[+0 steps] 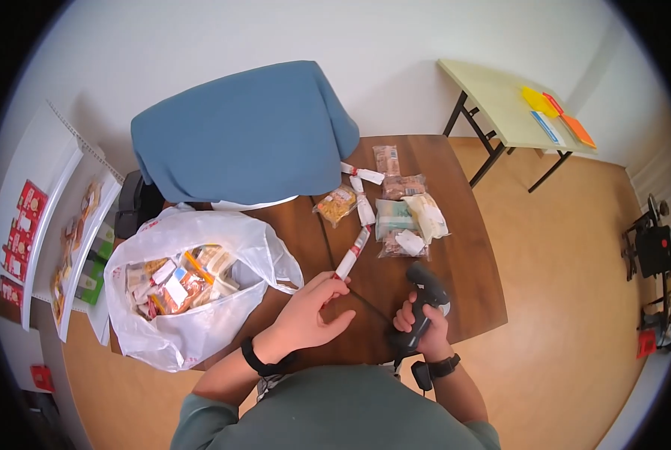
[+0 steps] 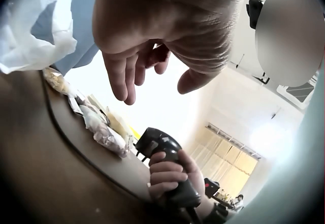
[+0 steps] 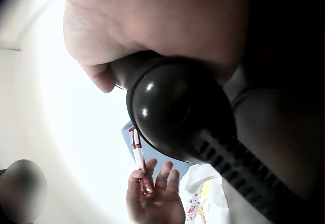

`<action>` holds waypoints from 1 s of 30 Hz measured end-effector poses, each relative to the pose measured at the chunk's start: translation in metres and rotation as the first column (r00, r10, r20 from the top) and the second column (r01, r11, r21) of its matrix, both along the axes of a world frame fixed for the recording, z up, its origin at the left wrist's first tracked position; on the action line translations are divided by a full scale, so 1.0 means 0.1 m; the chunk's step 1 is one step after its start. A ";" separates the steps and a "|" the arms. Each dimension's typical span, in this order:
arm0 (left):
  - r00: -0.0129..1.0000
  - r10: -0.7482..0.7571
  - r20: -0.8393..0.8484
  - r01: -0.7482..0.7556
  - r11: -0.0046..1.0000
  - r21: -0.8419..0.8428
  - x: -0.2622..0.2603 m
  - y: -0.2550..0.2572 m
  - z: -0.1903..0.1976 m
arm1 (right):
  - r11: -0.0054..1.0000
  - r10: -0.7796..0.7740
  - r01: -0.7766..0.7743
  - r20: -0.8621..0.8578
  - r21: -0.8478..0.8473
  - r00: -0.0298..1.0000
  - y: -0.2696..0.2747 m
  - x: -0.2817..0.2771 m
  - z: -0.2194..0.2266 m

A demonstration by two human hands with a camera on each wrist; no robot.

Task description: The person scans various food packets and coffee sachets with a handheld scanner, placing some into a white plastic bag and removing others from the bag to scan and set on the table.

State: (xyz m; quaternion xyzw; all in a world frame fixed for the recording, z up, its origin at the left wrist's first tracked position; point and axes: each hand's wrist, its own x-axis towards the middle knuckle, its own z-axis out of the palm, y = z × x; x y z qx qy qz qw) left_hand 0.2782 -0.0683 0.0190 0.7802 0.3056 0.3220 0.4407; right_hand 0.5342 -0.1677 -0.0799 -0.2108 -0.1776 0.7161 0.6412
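Observation:
My left hand [image 1: 305, 313] pinches one end of a slim red-and-white stick packet [image 1: 352, 253], which points away over the dark wooden table. The right wrist view shows this packet [image 3: 138, 153] upright between the fingers, with the palm facing that camera. In my right hand [image 1: 430, 330] is a black handheld barcode scanner [image 1: 427, 289], gripped round its handle, its head tilted up and forward. A cable runs from the handle's rounded base [image 3: 177, 107]. Left of my left hand stands a white plastic bag [image 1: 163, 341], filled with packaged food.
Several food packets [image 1: 395, 217] lie at the table's right, with more slim white packets [image 1: 364, 210] and a yellow pasta-like packet [image 1: 335, 205] beside them. A blue cloth [image 1: 245, 135] covers something at the back. Shelves [image 1: 88, 232] stand left; a second table [image 1: 493, 105] stands back right.

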 end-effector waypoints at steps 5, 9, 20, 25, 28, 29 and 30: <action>0.996 0.081 -0.032 -0.080 0.996 0.033 -0.16 -0.11 -0.27 | 0.983 0.172 -0.180 0.155 0.037 0.973 -0.05 -0.14 0.38; 0.995 0.064 -0.077 -0.057 0.995 0.085 -0.21 -0.16 -0.23 | 0.966 0.242 -0.258 0.348 0.000 0.906 -0.01 -0.28 0.61; 0.467 0.653 0.597 -0.309 0.753 -0.581 -0.95 -0.41 -0.31 | 0.996 0.024 -0.053 0.335 0.078 0.942 0.07 -0.32 0.45; 0.004 0.774 0.633 -0.527 0.539 -0.657 -1.44 -0.32 -0.22 | 0.995 0.047 -0.071 0.285 0.074 0.957 0.13 -0.30 0.38; -0.112 0.810 0.575 -0.313 0.521 -0.794 -1.60 -0.08 -0.04 | 0.995 0.046 -0.069 0.255 0.078 0.966 0.15 -0.31 0.33; -0.110 0.809 0.578 -0.315 0.523 -0.792 -1.62 -0.11 -0.03 | 0.995 0.031 -0.054 0.247 0.085 0.968 0.17 -0.30 0.32; 0.124 0.798 0.590 -0.248 0.601 -0.760 -1.63 -0.15 -0.04 | 0.993 0.037 -0.063 0.249 0.098 0.968 0.19 -0.28 0.31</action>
